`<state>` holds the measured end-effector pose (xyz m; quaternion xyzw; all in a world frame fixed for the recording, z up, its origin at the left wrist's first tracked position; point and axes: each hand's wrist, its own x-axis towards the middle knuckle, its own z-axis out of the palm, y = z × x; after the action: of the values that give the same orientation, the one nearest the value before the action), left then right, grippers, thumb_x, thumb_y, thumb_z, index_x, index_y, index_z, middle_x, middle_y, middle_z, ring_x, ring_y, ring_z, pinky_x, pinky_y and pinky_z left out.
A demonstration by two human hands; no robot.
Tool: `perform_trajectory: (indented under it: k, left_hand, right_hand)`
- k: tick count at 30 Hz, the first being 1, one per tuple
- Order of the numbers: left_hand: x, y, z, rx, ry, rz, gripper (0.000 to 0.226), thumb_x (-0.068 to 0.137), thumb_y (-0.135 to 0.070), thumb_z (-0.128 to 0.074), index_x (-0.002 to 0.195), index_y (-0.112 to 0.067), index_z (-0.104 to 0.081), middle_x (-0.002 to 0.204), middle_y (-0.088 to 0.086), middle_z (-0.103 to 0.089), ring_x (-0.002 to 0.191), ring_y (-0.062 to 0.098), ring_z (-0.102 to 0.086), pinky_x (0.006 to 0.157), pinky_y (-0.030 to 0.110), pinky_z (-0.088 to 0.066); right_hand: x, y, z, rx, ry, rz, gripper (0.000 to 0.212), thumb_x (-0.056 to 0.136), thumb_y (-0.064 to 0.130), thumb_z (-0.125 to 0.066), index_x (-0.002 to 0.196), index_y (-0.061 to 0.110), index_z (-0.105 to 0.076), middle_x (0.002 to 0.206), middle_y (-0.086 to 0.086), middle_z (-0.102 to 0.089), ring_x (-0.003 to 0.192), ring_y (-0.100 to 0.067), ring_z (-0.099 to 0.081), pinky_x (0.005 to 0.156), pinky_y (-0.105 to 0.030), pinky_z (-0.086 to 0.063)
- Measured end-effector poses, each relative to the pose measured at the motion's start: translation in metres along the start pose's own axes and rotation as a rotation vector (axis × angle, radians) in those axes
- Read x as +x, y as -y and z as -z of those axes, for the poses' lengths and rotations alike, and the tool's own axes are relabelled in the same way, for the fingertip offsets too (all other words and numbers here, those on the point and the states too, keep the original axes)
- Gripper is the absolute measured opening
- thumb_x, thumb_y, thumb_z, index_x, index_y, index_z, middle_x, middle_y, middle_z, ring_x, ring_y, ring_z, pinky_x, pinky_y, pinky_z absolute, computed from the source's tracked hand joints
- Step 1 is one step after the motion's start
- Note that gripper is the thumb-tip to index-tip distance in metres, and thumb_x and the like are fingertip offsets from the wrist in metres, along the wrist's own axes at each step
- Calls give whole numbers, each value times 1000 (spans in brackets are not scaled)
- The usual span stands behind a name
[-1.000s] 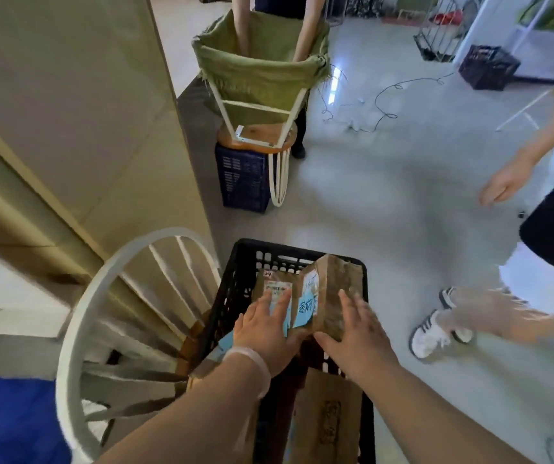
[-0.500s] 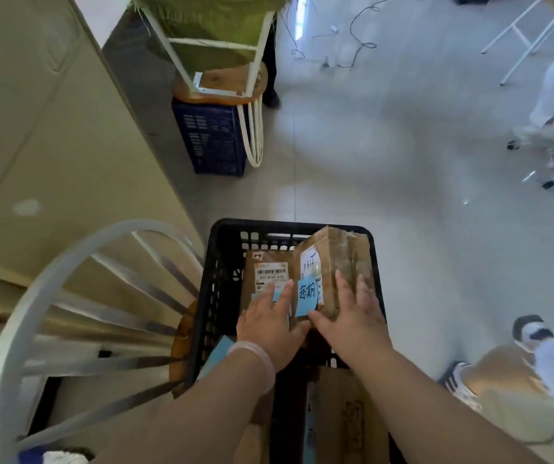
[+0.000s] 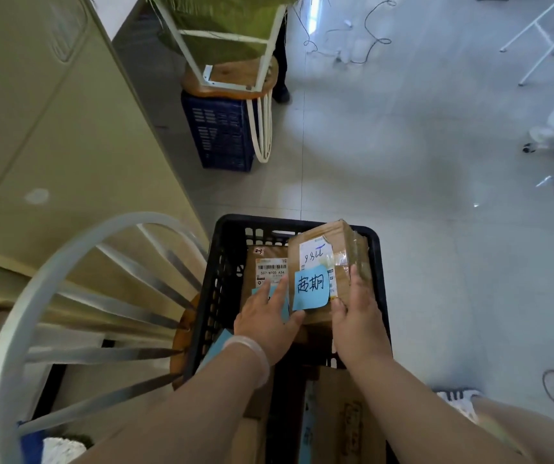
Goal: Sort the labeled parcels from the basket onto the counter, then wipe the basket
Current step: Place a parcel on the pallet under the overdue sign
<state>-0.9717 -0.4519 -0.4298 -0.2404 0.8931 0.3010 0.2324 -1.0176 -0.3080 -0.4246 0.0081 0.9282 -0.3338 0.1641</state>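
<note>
A: Head view, right hand [image 3: 357, 316]: state of fingers?
B: Laid close together along the right face of the tilted parcel [image 3: 336, 236], thumb on its near edge, pinching it.
A: Left hand [image 3: 265, 316]?
B: Straight, slightly spread, resting on the flat parcel [image 3: 270, 269], just left of the blue note [image 3: 312, 288].
A: Parcels where?
B: Under both sets of fingers, inside the black basket [image 3: 225, 229], the tilted one rising toward the far rim.

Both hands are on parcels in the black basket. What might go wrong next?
The blue handwritten sticky note overhangs the taped brown cardboard parcel that the right hand grips; lifting may knock it loose.
The black plastic basket seems perched on a round wooden seat; pulling might tip it.
</note>
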Motion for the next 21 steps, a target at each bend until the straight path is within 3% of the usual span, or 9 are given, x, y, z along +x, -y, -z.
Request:
perform_trajectory:
  k: [7,9,13,17,21]
  left_hand:
    - [-18,-19,14,-356,13,-19,75,96,-55,-50,151,-55,2,165,-11,-3,152,26,-10,120,57,-23]
    - [-26,-24,17,-441,-4,-42,80,94,-55,-54,149,-58,3,164,-13,-6,150,24,-18,117,55,-31]
    - [-47,-37,23,-584,-61,-76,88,92,-46,-64,148,-58,3,158,-12,-20,142,20,-30,114,45,-38]
    - [-73,-48,23,-661,-101,-113,84,94,-38,-64,149,-57,-3,157,-13,-23,142,16,-32,116,45,-36]
    - [-98,-51,19,-718,-147,-110,87,91,-39,-67,145,-64,-3,152,-14,-32,134,15,-42,110,43,-43]
  right_hand:
    - [-13,2,39,268,104,-15,59,104,32,-42,153,45,-12,146,6,-44,125,-11,-49,83,-24,-55]
    - [-17,3,51,360,126,-16,56,105,30,-42,153,44,-16,142,7,-47,117,-6,-53,74,-14,-50]
    - [-29,6,74,468,184,2,55,105,26,-44,152,40,-21,126,12,-51,93,7,-55,58,-8,-48]
    - [-40,5,92,454,236,55,56,104,30,-44,150,50,-17,131,11,-50,99,3,-57,65,-14,-52]
    - [-51,7,107,343,262,160,63,99,41,-50,147,56,-13,142,9,-44,121,-11,-49,91,-28,-51]
